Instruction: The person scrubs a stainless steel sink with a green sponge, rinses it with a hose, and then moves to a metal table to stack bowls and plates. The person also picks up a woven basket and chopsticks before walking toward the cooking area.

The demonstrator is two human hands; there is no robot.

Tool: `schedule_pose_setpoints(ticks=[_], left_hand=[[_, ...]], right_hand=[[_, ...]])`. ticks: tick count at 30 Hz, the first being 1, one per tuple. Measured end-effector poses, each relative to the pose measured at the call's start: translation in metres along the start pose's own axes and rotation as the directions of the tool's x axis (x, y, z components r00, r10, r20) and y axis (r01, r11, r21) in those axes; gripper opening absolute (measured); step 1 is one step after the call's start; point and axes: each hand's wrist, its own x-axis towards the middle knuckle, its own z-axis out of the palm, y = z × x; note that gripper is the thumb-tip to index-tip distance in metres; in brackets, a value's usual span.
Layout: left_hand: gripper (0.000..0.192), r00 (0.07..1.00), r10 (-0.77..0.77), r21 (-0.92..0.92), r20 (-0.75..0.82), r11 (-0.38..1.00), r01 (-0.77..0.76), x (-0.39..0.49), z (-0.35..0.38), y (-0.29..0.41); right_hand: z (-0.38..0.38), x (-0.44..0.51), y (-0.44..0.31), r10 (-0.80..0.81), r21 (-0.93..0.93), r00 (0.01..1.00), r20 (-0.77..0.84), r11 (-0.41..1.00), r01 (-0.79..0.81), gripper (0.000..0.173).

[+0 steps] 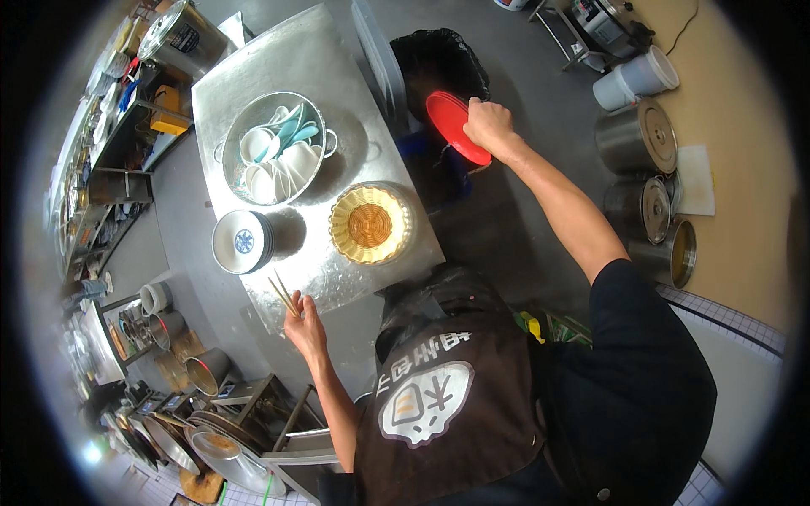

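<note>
My right hand point(490, 128) grips the edge of red plates point(452, 123), held tilted beside a bin with a black liner point(471, 60). With my left hand point(305, 322) I hold a pair of chopsticks point(283, 295) near the edge of the steel table point(342, 297). On the table stand a stack of white bowls point(240, 243) with a blue motif, a stack of woven baskets point(369, 226), and a round metal colander point(319, 126) with white cups point(256, 145) and pale blue spoons point(294, 131) in it.
A translucent plastic tub point(380, 54) stands between table and bin. Steel pots point(633, 136) and white buckets point(636, 79) line the right side. Shelves point(120, 177) with dishes run along the left. Pans, a strainer and a low steel rack point(304, 455) are at lower left.
</note>
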Motion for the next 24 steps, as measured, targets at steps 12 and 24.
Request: schedule_pose_setpoints(ticks=[12,24], left_hand=[[0.037,1.000,0.002,0.068,-0.011,0.998,-0.001,0.008,-0.007,-0.023],[0.035,1.000,-0.022,-0.028,0.008,0.999,0.022,0.015,-0.028,-0.083]], right_hand=[[-0.024,-0.015,-0.017,0.015,-0.017,0.994,-0.104,1.000,-0.017,0.030],[-0.021,-0.009,-0.032,0.073,-0.011,0.982,-0.175,0.997,-0.076,0.028]])
